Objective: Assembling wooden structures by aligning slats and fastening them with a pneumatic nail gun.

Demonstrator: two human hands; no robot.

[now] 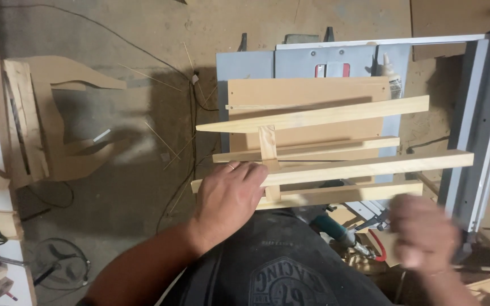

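Observation:
A frame of several pale wooden slats [370,166] joined by a short cross piece [268,148] lies over a brown board [313,90] on a grey table saw [245,65]. My left hand [231,195] rests on the frame's near left end, fingers laid over the slat beside the cross piece, a ring on one finger. My right hand [423,233] hovers blurred below the right end of the nearest slat [347,194], apart from the wood. Whether it holds anything is not visible.
A glue bottle [393,75] stands at the saw's back right, and a grey fence rail [483,113] runs down the right side. A teal power tool [336,229] and a red clamp lie below the frame. Curved wooden cut-outs [58,113] and a black cable [191,119] lie on the floor at left.

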